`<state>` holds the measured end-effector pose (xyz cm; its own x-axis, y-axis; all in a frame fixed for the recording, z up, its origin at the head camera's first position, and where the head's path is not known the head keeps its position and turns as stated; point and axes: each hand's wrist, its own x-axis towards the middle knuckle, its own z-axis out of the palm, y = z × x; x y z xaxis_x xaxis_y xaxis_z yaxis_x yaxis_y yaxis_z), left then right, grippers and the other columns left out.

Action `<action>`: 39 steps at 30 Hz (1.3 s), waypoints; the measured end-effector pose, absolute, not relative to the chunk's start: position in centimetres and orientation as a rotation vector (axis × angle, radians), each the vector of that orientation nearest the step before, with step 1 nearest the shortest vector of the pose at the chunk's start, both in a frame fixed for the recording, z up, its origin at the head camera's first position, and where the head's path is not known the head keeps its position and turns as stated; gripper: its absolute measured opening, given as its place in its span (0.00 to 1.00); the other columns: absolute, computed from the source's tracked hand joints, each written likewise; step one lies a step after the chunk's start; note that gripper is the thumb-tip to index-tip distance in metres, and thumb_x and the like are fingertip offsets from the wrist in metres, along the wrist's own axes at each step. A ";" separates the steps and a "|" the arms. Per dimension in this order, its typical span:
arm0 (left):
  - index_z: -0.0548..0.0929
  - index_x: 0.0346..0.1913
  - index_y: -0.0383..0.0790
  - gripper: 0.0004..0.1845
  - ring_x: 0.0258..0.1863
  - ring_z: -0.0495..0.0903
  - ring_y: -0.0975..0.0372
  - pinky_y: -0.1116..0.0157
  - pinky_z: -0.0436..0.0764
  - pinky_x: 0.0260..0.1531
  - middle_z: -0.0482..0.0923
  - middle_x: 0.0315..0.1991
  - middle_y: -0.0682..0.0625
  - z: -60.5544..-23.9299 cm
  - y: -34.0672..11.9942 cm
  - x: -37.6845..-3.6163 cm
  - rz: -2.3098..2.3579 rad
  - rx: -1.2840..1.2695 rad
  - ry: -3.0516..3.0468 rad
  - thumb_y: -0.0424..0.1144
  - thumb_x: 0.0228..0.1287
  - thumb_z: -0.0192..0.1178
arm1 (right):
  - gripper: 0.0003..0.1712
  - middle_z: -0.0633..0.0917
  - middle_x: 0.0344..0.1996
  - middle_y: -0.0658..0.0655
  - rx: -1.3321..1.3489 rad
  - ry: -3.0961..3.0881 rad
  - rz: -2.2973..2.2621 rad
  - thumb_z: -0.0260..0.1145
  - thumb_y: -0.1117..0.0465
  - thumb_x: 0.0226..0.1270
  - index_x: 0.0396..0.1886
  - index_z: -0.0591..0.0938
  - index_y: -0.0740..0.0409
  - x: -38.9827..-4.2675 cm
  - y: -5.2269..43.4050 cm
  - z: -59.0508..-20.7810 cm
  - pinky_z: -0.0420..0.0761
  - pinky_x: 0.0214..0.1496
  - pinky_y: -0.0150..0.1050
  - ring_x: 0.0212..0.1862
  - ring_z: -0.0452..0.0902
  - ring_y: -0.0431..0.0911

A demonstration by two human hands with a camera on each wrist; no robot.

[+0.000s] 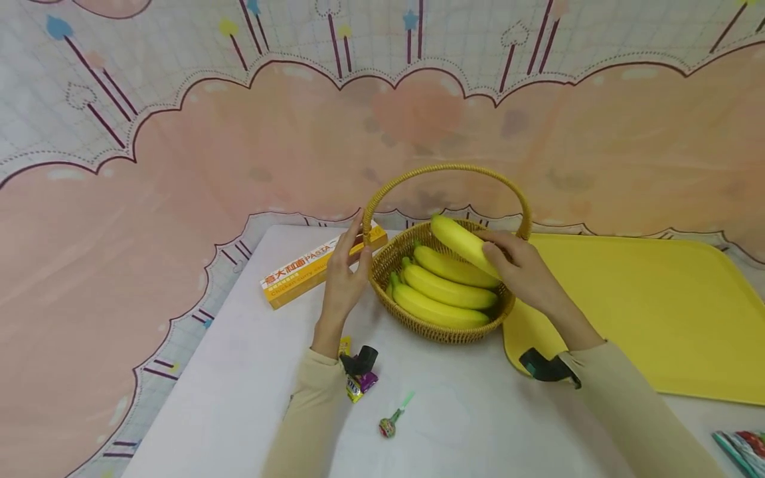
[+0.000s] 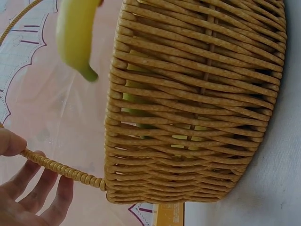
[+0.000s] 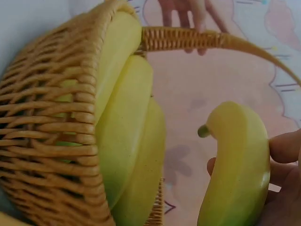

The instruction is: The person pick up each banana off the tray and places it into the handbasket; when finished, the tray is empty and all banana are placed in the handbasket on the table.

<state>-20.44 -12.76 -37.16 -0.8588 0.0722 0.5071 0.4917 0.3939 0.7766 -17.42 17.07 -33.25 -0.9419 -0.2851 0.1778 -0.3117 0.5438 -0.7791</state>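
A woven basket (image 1: 442, 335) with an arched handle (image 1: 448, 167) stands on the white table, and several yellow bananas (image 1: 445, 287) lie side by side in it. My left hand (image 1: 346, 272) grips the handle low on its left side, thumb on one side and fingers on the other, as the left wrist view shows. Over the basket's right part, my right hand (image 1: 520, 269) holds one banana (image 3: 237, 165) between thumb and fingers. That banana is tilted and raised above the others, its stem end (image 2: 89, 73) pointing away from the hand.
A pasta box (image 1: 305, 272) lies left of the basket, partly behind my left hand. A large yellow tray (image 1: 651, 312) takes up the right side. Nearer me are candy packets (image 1: 361, 382), a lollipop (image 1: 388, 425) and a colourful packet (image 1: 741, 448). A patterned cloth (image 1: 287, 146) hangs behind.
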 end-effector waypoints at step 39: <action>0.58 0.73 0.59 0.31 0.57 0.74 0.55 0.54 0.81 0.53 0.71 0.61 0.46 -36.7 -12.5 -20.5 -1.450 -0.496 -2.262 0.36 0.70 0.50 | 0.25 0.67 0.65 0.66 0.544 -2.996 1.415 0.36 0.56 0.78 0.66 0.65 0.61 -24.0 15.6 -35.2 0.62 0.68 0.58 0.68 0.60 0.61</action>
<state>-20.51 -12.47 -36.65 -0.8545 0.0771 0.5137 0.4990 0.3968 0.7704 -24.03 15.56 -35.22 -0.9249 -0.3761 -0.0562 -0.1954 0.5968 -0.7782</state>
